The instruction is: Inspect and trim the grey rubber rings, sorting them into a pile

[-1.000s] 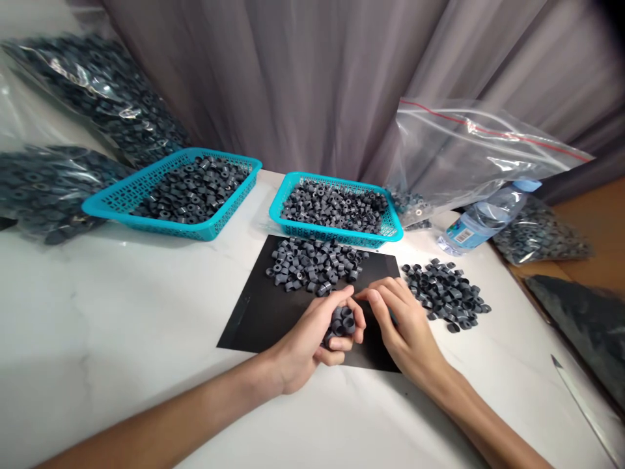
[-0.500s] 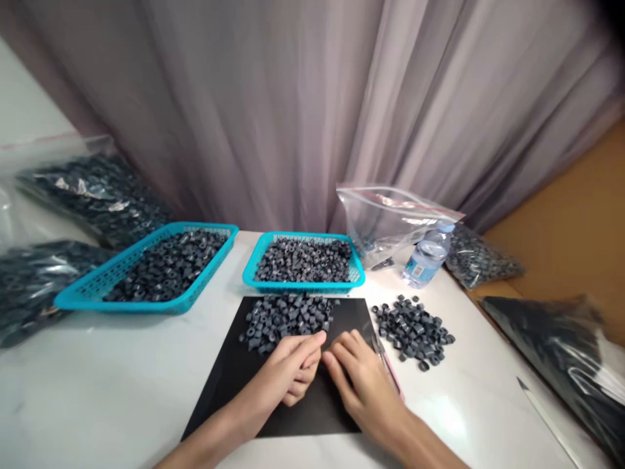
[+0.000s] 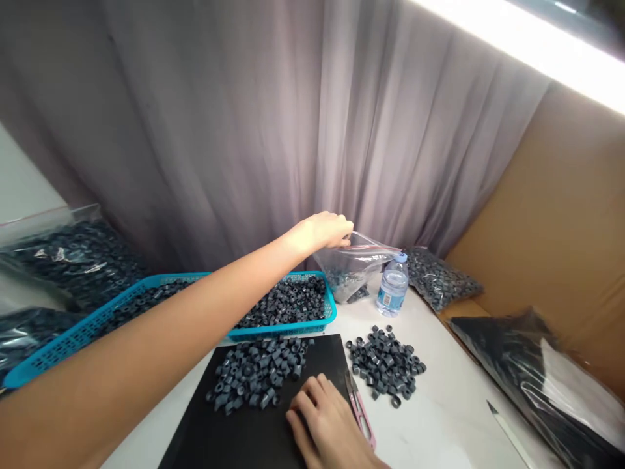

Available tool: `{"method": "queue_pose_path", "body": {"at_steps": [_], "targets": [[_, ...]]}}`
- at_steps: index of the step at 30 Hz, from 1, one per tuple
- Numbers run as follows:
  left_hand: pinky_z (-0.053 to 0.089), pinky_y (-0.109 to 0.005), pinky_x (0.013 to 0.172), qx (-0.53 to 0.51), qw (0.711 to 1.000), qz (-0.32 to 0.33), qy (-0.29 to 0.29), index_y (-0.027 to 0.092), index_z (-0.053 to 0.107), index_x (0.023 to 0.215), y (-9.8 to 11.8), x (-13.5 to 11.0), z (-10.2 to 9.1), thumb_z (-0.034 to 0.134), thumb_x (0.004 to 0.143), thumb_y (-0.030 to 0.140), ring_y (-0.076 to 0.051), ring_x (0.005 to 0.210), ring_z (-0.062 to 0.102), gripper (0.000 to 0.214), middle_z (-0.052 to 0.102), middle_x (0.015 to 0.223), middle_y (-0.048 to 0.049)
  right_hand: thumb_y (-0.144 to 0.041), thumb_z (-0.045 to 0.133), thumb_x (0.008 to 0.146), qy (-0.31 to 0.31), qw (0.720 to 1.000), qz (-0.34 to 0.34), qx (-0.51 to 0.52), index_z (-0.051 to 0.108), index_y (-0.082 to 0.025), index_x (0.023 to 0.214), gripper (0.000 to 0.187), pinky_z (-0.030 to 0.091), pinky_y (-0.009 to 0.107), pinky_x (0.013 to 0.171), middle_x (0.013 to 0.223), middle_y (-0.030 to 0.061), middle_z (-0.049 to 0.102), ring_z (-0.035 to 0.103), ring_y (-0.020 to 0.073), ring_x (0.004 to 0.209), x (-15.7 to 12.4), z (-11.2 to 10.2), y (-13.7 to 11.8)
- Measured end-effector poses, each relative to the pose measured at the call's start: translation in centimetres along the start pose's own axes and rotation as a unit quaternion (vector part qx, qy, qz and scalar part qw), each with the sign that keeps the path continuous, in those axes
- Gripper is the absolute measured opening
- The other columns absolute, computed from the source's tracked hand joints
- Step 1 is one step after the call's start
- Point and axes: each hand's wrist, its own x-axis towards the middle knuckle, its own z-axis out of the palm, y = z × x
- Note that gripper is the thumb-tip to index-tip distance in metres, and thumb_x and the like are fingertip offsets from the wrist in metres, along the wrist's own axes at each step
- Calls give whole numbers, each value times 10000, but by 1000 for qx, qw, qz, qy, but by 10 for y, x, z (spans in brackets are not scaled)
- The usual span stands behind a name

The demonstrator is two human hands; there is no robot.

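Note:
My left hand (image 3: pixel 333 230) is stretched far forward over the mouth of a clear zip bag (image 3: pixel 349 270). Its fingers are curled closed at the bag's rim; what they hold is hidden. The bag has dark grey pieces in its bottom. On the black mat (image 3: pixel 229 436) rests my right hand (image 3: pixel 325 417), its fingers bent inward with the thumb close to the index finger, and whatever is under them is out of sight. A pile of small dark grey plastic rings (image 3: pixel 256 371) lies on the mat ahead of it. Pink-handled scissors (image 3: pixel 360 410) lie just right of that hand.
Two blue baskets of rings, one left (image 3: pixel 63 342) and one in the middle (image 3: pixel 331 306), stand behind the mat. A second ring pile (image 3: pixel 385 365), a water bottle (image 3: pixel 393 286), a pen-like tool (image 3: pixel 508 430) and filled bags (image 3: pixel 442 277) are at right. More bags (image 3: pixel 73 260) stand left.
My left hand has left the mat beside my right hand and reached forward to the zip bag. My right hand stays on the mat. The view has tilted up and turned right.

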Motion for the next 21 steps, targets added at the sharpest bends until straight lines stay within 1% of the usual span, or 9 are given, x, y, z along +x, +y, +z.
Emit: {"method": "queue_pose_path", "body": {"at_steps": [3, 5, 6, 7, 9, 11, 13, 16, 21], "targets": [[432, -418, 892, 2, 999, -20, -50, 134, 744, 689, 10, 24, 9, 766, 692, 149, -365, 1032, 671, 27, 753, 907, -169, -163, 543, 921, -2, 1000, 9, -12, 531, -226, 969, 80, 531, 422, 905, 975, 58, 615, 614, 251, 912, 0, 3, 1], [438, -447, 912, -11, 996, -40, -81, 137, 737, 657, 17, 34, 17, 799, 672, 160, -393, 1056, 663, 68, 758, 882, -162, -172, 540, 922, -9, 1000, 10, -19, 526, -224, 960, 66, 539, 427, 894, 978, 61, 619, 620, 253, 906, 1, 3, 1], [457, -451, 898, -21, 994, -50, -98, 141, 738, 667, 21, 38, 22, 810, 688, 204, -383, 1032, 672, 98, 758, 862, -145, -176, 540, 922, -12, 1000, 10, -21, 525, -224, 958, 61, 543, 429, 887, 980, 62, 620, 622, 253, 903, 1, 3, 0], [483, -446, 876, -34, 991, -60, -116, 145, 742, 711, 24, 41, 27, 802, 728, 264, -352, 994, 684, 135, 756, 860, -123, -177, 541, 922, -14, 1000, 11, -20, 525, -224, 960, 62, 544, 432, 889, 985, 63, 621, 624, 253, 905, 2, 2, 0], [535, -418, 831, -62, 984, -76, -147, 150, 733, 888, 31, 45, 38, 721, 846, 363, -259, 925, 688, 217, 740, 936, -80, -170, 545, 922, -16, 1000, 17, -13, 527, -224, 966, 72, 537, 437, 920, 994, 63, 620, 626, 251, 920, 3, -1, -1], [565, -392, 820, -84, 979, -80, -166, 159, 679, 1074, 35, 47, 49, 625, 934, 377, -200, 923, 673, 264, 700, 1074, -69, -163, 543, 925, -22, 999, 29, -2, 530, -226, 959, 73, 533, 435, 937, 988, 59, 615, 625, 246, 926, 4, -5, -2], [572, -395, 838, -96, 977, -73, -176, 169, 635, 1173, 36, 47, 57, 595, 958, 360, -203, 973, 662, 291, 660, 1175, -80, -161, 539, 930, -29, 999, 41, 8, 535, -226, 951, 68, 537, 432, 927, 981, 56, 611, 623, 243, 920, 5, -9, -3], [562, -433, 880, -90, 979, -48, -176, 171, 608, 1231, 29, 48, 60, 605, 953, 345, -229, 1044, 646, 329, 629, 1245, -96, -163, 540, 931, -39, 998, 42, 12, 542, -217, 959, 61, 535, 443, 931, 992, 63, 611, 618, 246, 925, 5, -11, -3], [548, -454, 910, -50, 980, -9, -190, 177, 601, 1246, 13, 48, 48, 610, 949, 347, -238, 1081, 634, 342, 616, 1272, -102, -163, 538, 935, -47, 998, 38, 17, 545, -213, 961, 57, 535, 436, 926, 999, 68, 609, 614, 246, 933, 4, -9, -3]]}}
